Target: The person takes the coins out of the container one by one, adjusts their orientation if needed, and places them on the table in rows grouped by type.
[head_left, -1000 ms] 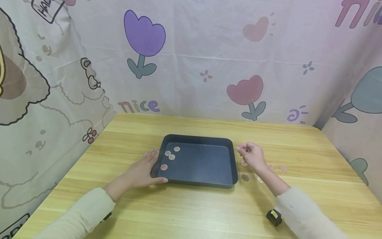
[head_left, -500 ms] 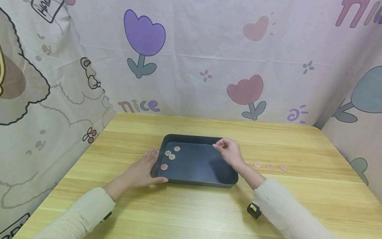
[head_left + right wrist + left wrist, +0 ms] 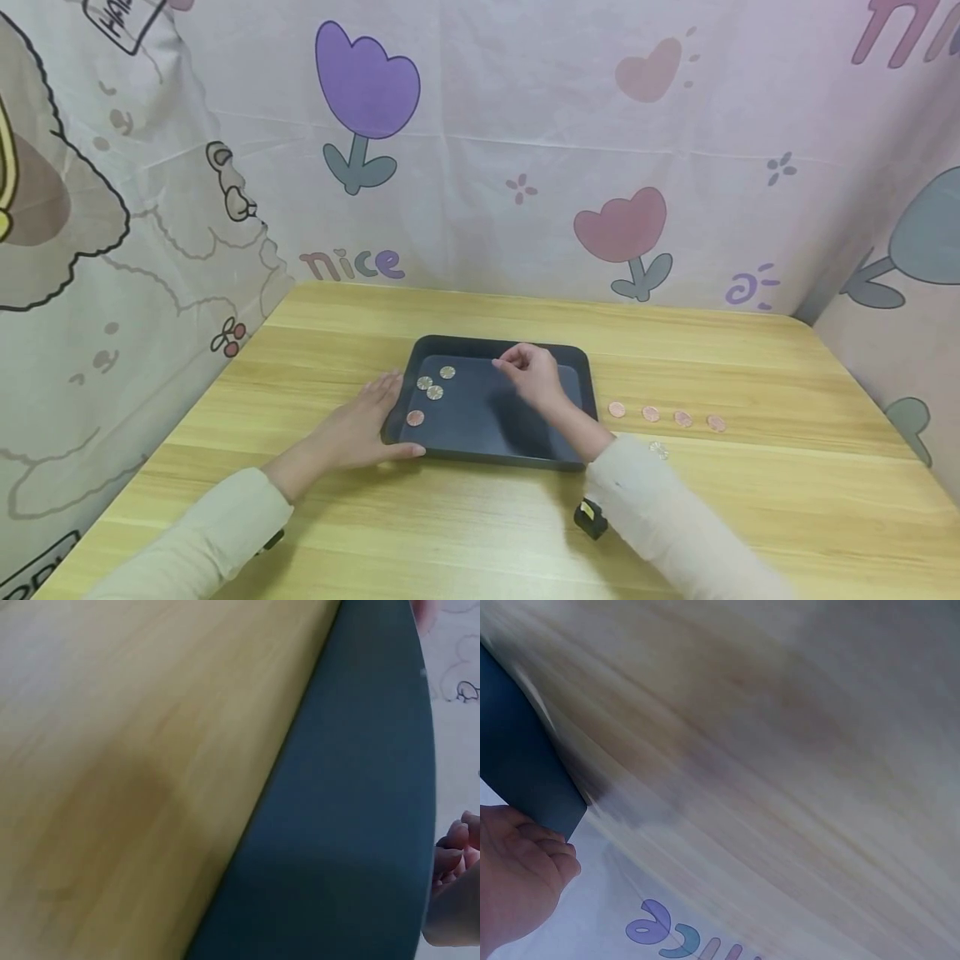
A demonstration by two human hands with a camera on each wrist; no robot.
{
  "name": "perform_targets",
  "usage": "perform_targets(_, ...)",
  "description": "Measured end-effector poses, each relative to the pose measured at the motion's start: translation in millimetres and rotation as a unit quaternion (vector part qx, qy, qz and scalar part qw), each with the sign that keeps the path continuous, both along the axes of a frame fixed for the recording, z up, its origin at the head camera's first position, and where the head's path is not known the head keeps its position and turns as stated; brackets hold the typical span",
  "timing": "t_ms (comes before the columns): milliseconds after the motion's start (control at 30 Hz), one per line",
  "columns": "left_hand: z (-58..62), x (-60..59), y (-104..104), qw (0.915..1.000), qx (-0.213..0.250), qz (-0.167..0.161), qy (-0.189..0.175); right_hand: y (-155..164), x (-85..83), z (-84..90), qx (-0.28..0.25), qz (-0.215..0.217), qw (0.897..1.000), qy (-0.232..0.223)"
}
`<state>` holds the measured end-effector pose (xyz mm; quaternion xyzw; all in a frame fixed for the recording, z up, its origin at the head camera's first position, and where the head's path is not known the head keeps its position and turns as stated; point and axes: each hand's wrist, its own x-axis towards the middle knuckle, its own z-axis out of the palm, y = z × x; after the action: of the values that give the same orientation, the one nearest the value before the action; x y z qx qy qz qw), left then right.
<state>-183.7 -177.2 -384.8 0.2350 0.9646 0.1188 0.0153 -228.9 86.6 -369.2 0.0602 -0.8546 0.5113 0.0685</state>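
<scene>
A dark blue tray [image 3: 480,421] lies on the wooden table [image 3: 465,533]. Several coins [image 3: 434,392] sit in its left end. My left hand [image 3: 378,417] rests flat on the table against the tray's left side, fingers straight, thumb along the front rim. The left wrist view shows that hand [image 3: 517,877] beside the tray's corner [image 3: 517,765]. My right hand [image 3: 501,363] hovers over the tray's far middle, fingertips pinched on a small coin that they mostly hide. In the right wrist view the curled fingers [image 3: 454,862] hang over the tray floor [image 3: 352,825].
A row of copper coins [image 3: 650,412] lies on the table right of the tray, with a silvery coin [image 3: 658,450] nearer me. A small black and yellow device [image 3: 590,517] hangs under my right sleeve. Printed cloth [image 3: 480,167] walls the table at back and sides.
My right hand has moved left from the coins beside the tray to above the tray's far middle, fingers still pinched. The left hand and tray have stayed put.
</scene>
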Motion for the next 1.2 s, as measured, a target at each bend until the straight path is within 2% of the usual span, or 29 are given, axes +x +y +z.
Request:
perform_targets(233, -0.9, -1.9, 0, 1.0000, 0.002, -0.001, -0.004, -26, -2.4, -6.1, 0.010, 0.027, 1.000, -0.008)
perform_targets(600, -0.6, -1.4, -2, 1.0000, 0.001, -0.006, 0.002, -66, -9.6, -19.7, 0.019, 0.068, 0.996, -0.047)
perform_targets(833, -1.3, -0.5, -3, 1.0000, 0.004, -0.003, 0.004, -79, -11.9, -20.0, 0.060, 0.075, 0.993, -0.074)
perform_targets(1000, -0.9, -0.7, -3, 1.0000, 0.005, -0.002, 0.005, -83, -13.0, -20.5, 0.086, 0.070, 0.991, -0.077)
perform_targets(1200, -1.0, -1.9, -1, 0.9999, 0.008, -0.006, 0.004, -87, -14.9, -25.1, 0.155, 0.055, 0.984, -0.067)
